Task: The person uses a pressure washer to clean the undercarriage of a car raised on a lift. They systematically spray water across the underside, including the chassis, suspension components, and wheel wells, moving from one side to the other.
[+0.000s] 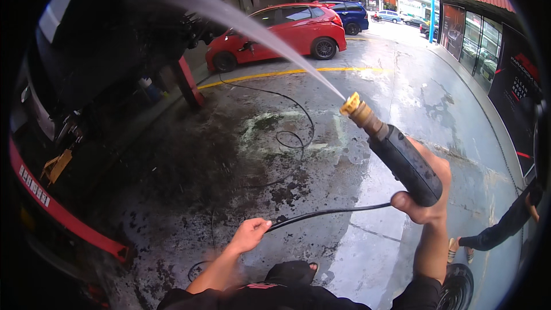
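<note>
My right hand (430, 198) is closed around the black grip of a pressure-washer spray gun (402, 163), raised at the right. The gun has a brass fitting (366, 116) and a yellow nozzle (351, 103) that points up and left. A fan of water (267, 36) shoots from it across the front of the red car and into the dark area at the upper left. My left hand (252, 233) pinches the black hose (331, 211), which runs to the gun's lower end at my right hand. What the water strikes is too dark to tell.
A red car (292, 30) and a blue car (353, 15) stand ahead. Red lift parts (69, 206) and a red post (187, 79) are at left. Thin hose (297, 103) loops over the wet floor. Another person (499, 228) stands at right, near a coiled black object (456, 288).
</note>
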### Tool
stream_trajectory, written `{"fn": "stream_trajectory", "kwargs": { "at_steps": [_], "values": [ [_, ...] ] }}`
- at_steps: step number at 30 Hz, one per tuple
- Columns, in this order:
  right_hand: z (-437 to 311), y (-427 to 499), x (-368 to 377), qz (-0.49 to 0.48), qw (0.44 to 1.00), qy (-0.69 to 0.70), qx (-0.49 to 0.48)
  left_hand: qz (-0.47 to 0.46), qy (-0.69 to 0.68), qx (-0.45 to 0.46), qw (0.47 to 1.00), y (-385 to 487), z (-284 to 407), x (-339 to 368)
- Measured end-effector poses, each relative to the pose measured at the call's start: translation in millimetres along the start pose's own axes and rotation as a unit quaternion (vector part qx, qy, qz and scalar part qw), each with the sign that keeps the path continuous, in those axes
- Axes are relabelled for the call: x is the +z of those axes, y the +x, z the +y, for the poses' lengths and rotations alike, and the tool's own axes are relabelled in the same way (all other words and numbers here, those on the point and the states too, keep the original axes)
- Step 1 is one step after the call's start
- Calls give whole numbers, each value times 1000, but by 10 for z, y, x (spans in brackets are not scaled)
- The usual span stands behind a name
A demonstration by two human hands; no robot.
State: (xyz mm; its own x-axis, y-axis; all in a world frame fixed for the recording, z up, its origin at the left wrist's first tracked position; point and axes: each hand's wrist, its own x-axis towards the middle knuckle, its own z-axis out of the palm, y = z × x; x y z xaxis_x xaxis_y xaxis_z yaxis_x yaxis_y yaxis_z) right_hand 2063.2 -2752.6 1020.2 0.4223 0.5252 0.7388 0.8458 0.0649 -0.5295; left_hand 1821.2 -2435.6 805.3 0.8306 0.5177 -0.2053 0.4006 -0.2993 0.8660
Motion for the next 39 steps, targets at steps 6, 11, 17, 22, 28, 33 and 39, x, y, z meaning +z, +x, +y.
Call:
{"fn": "stream_trajectory", "kwargs": {
  "at_steps": [6,11,17,22,28,33,39],
  "values": [
    [905,520,190,-125,981,33,-141,44,38,-48,997,982,-9,273],
    [1683,1011,88,-41,991,17,-126,79,3,-15,997,1628,270,596],
    [2515,1355,-77,-145,973,53,-174,102,-15,-64,993,1969,580,868],
    [3655,1804,-209,-138,961,235,-51,206,5,-136,969,2109,816,1420],
    [4710,2435,-447,-235,933,262,-81,276,10,-238,931,2300,1311,2223],
    [5052,2887,-402,-173,904,391,-22,350,22,-256,901,2465,1706,2676],
    [5056,3542,-83,-254,832,491,-56,399,-10,-289,870,2653,1923,2933]
  ]
}}
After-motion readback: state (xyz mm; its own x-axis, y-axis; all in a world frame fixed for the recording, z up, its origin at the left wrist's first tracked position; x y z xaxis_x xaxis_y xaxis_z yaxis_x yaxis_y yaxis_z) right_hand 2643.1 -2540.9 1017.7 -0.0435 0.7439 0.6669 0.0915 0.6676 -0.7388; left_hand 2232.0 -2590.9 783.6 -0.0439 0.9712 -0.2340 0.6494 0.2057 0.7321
